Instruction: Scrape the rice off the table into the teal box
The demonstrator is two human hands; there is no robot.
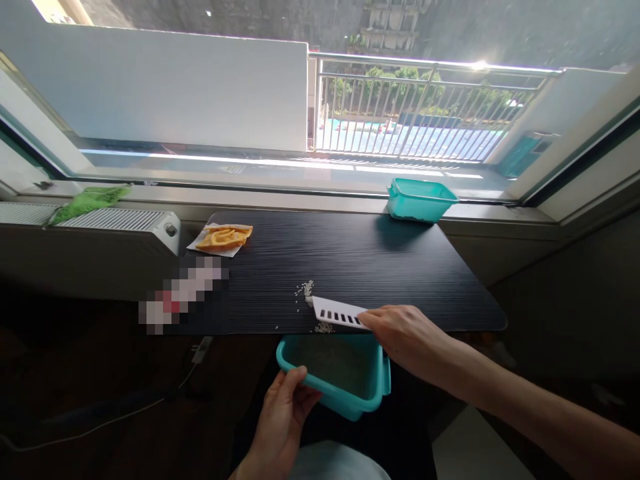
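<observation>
No writing, label, brand or number can be read anywhere here. The pixelated patch point(181, 293) at about nine o'clock on the black table point(400, 267) hides whatever it covers.

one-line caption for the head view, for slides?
Right hand sweeps white grains with slotted white scraper toward teal tub, held by left hand.

Harsh daylight through the window point(320, 100), railing glare, dim underexposed foreground, wide-angle bending at edges.
</observation>
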